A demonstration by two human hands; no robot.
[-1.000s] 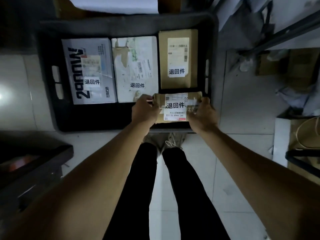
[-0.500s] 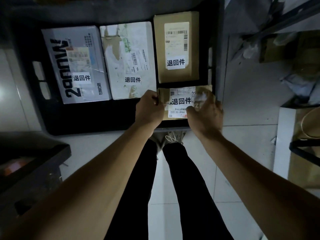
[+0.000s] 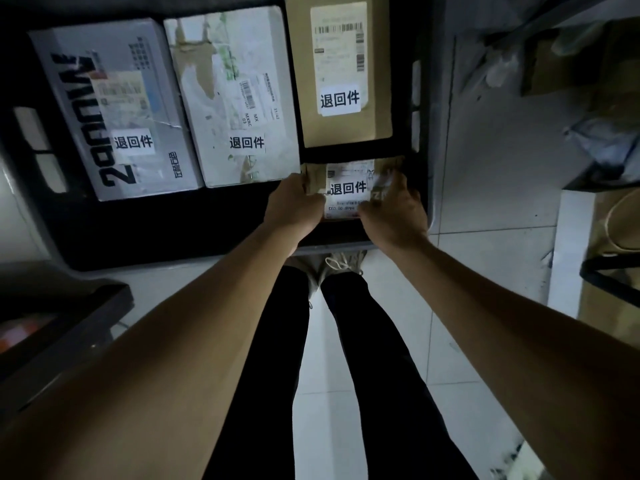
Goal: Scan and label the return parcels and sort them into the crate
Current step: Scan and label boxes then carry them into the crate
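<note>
Our fingers (image 3: 398,188) curl round both ends of the small brown parcel (image 3: 346,188), left hand (image 3: 294,206) and right hand (image 3: 394,213) pinching it low in the crate (image 3: 173,233). We should keep it level, settling it just below the tall brown parcel (image 3: 343,74), label up.

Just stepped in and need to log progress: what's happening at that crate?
A person is lowering a small brown parcel into the black crate, gripping its ends with the left hand and right hand. It sits in front of a tall brown parcel. A grey box and a white box lie beside it, all labelled.
</note>
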